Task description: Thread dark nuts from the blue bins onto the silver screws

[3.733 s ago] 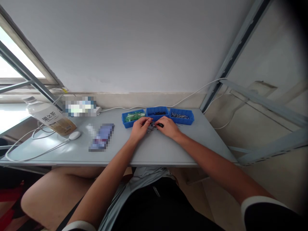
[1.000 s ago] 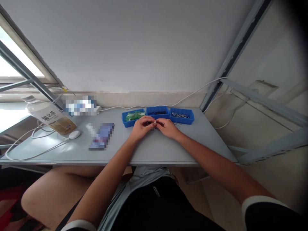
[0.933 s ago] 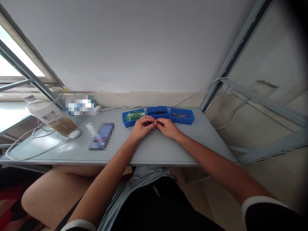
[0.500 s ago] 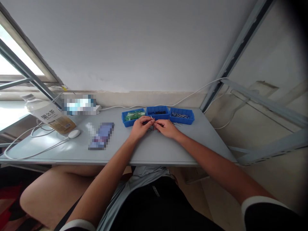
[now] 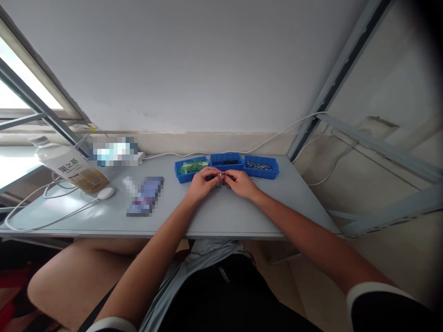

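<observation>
Over the grey table my left hand (image 5: pixel 203 183) and my right hand (image 5: pixel 239 183) meet, fingertips pinched together. A small shiny piece (image 5: pixel 220 174) shows between them, too tiny to name. Both hands are closed around it. Right behind the hands stand three blue bins. The left bin (image 5: pixel 187 178) holds green pieces (image 5: pixel 193 165), the middle bin (image 5: pixel 216 157) small dark parts (image 5: pixel 230 162). In the right bin (image 5: pixel 272 174) lie several thin metal pins or screws (image 5: pixel 258 166). A few thin metal pieces (image 5: pixel 255 178) lie on the table beside my right hand, and others are partly hidden under my fingers.
A tea bottle (image 5: pixel 69 163) leans at the left, near a white round device (image 5: pixel 106 193) with a cable. A blurred phone-like object (image 5: pixel 147 196) lies left of my hands. A white cable (image 5: pixel 173 155) runs along the wall. Metal frame posts (image 5: pixel 321 106) stand at the sides.
The thin light piece that stuck up between my fingertips has turned, and now shows as a small shiny spot. My hands have hardly shifted.
</observation>
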{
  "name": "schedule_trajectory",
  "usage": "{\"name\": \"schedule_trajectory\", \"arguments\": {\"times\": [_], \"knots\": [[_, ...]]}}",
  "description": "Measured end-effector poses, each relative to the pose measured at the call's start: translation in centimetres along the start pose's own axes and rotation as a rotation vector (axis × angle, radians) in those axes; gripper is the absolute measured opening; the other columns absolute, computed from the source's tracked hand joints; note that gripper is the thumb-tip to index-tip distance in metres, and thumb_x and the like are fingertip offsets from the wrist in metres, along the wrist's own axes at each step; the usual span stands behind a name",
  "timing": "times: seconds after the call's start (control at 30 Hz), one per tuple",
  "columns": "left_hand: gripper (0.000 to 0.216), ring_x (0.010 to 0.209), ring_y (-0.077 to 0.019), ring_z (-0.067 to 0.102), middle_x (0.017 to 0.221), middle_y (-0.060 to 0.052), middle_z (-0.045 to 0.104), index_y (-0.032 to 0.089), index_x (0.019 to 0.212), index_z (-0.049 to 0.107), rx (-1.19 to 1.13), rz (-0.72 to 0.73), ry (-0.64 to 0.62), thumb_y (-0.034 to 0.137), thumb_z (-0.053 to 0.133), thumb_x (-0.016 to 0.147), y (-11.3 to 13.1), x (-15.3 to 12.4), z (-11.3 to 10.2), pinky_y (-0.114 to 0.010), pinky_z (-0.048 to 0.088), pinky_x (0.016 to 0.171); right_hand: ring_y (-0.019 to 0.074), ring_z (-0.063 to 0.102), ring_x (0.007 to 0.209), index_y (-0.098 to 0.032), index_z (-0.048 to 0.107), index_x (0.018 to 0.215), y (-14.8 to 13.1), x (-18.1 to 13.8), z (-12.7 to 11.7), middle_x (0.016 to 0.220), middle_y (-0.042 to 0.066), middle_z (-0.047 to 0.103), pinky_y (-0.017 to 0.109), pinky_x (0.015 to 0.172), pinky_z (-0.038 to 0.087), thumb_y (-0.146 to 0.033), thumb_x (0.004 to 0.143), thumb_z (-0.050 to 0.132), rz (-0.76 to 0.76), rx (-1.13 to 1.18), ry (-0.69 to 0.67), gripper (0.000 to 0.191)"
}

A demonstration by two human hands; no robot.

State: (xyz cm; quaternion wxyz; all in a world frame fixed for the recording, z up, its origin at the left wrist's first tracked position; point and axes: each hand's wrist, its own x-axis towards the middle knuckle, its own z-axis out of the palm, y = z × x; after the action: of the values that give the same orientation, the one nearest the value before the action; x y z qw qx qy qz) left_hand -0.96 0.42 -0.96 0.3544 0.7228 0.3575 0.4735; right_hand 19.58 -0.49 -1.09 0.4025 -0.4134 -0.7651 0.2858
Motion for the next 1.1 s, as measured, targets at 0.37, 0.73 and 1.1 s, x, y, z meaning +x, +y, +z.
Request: {"name": "schedule_trajectory", "arguments": {"times": [0.37, 0.73, 1.1], "knots": [[0.028, 0.105, -0.0245, 0.070, 0.109, -0.011, 0.074, 0.022, 0.097, 0.081, -0.005, -0.031, 0.057, 0.047, 0.080, 0.084, -0.28, -0.02, 0.08, -0.039, 0.057, 0.093, 0.0159, 0.058, 0.069, -0.019, 0.069, 0.085, 0.08, -0.13, 0.34, 0.073, 0.001, 0.067, 0.026, 0.064, 0.041, -0.030, 0.097, 0.056, -0.016, -0.026, -0.025, 0.021], [0.028, 0.106, -0.0247, 0.070, 0.110, -0.009, 0.075, 0.025, 0.101, 0.084, 0.026, -0.036, 0.031, 0.049, 0.077, 0.087, 0.16, -0.04, 0.05, -0.040, 0.056, 0.096, 0.0154, 0.059, 0.066, -0.018, 0.071, 0.083, -0.47, -0.21, 0.05, 0.071, 0.001, 0.067, 0.026, 0.063, 0.041, -0.030, 0.100, 0.054, -0.020, -0.037, -0.062, 0.027], [0.026, 0.105, -0.0246, 0.070, 0.111, -0.010, 0.074, 0.026, 0.100, 0.084, -0.039, -0.019, 0.007, 0.046, 0.081, 0.084, 0.32, 0.08, 0.10, -0.039, 0.056, 0.095, 0.0163, 0.060, 0.069, -0.018, 0.073, 0.082, -0.05, -0.17, 0.08, 0.075, 0.002, 0.070, 0.026, 0.064, 0.042, -0.027, 0.097, 0.054, -0.033, -0.051, -0.030, 0.026]]}}
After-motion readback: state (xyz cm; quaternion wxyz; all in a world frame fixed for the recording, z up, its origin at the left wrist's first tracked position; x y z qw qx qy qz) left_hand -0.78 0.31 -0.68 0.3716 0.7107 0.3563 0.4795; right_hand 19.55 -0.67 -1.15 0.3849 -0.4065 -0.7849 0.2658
